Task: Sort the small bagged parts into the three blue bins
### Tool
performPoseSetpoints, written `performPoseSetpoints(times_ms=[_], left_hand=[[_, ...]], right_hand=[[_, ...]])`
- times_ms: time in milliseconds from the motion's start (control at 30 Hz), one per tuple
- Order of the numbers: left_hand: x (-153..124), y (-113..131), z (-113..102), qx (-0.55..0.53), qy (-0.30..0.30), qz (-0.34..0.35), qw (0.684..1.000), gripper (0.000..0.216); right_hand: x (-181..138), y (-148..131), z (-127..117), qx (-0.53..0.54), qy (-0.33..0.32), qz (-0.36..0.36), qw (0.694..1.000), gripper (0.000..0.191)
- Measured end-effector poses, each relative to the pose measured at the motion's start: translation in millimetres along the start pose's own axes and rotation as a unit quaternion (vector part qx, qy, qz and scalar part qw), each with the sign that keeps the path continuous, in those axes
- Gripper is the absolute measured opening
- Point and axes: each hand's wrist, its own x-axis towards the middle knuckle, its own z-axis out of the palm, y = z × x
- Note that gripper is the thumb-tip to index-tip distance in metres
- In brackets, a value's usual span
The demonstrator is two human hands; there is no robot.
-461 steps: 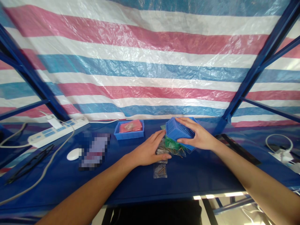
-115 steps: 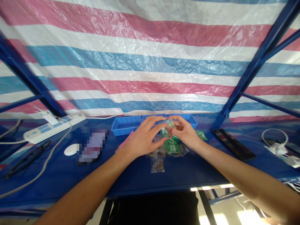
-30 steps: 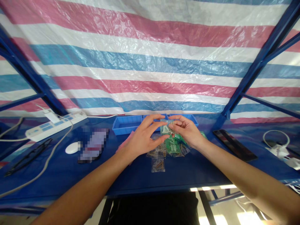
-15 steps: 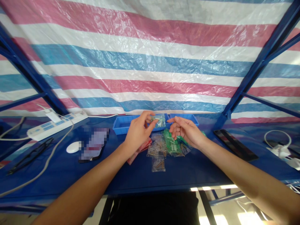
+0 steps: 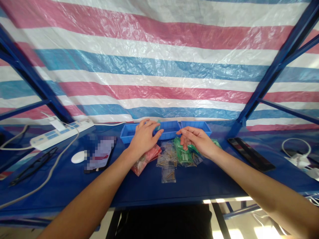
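My left hand is over the left part of the blue trays, its fingers bent round a small clear-greenish plastic bag; most of that bag is hidden behind the fingers. Under this wrist lie red packets. My right hand hovers above green bags, thumb and forefinger drawn together; whether anything is between them cannot be made out. Between the hands are clear bags of small brass-coloured screws. One such screw bag lies apart, nearer the front edge.
Blue trays stand along the back of the blue table. At left are a power strip, glasses, a white mouse-like object and a phone. A dark phone and a white cable lie right.
My left hand has shifted left with the small plastic bag, which it now mostly covers. My right hand's forefinger and thumb have come closer together.
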Motion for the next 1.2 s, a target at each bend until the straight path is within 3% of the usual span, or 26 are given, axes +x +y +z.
performPoseSetpoints(times_ms=[167, 333, 467, 567, 700, 800, 1033, 1200], left_hand=[[-2, 1, 3, -0.006, -0.027, 0.009, 1.000, 0.049], [-4, 1, 3, 0.016, -0.035, -0.004, 0.999, 0.041], [-5, 0, 3, 0.015, -0.031, -0.008, 0.999, 0.038], [-6, 2, 2, 0.007, -0.027, 0.000, 1.000, 0.037], [-5, 6, 0, -0.001, -0.022, 0.016, 1.000, 0.034], [-4, 9, -3, -0.011, -0.002, 0.036, 0.999, 0.031], [-1, 17, -9, -0.038, 0.035, 0.099, 0.994, 0.026], [-1, 19, -9, -0.053, 0.043, 0.108, 0.992, 0.023]], right_hand=[[0, -3, 1, -0.032, -0.006, -0.008, 0.999, 0.043], [-1, 0, 1, -0.072, -0.017, -0.022, 0.997, 0.039], [-6, 0, 3, -0.166, -0.019, -0.061, 0.984, 0.035], [-10, -4, 5, -0.305, -0.047, -0.156, 0.939, 0.026], [-8, -4, 5, -0.415, -0.141, -0.250, 0.864, 0.022], [-6, 1, 4, -0.443, -0.178, -0.248, 0.843, 0.026], [-4, 4, 3, -0.447, -0.178, -0.227, 0.847, 0.035], [-5, 3, 3, -0.466, -0.198, -0.224, 0.833, 0.032]])
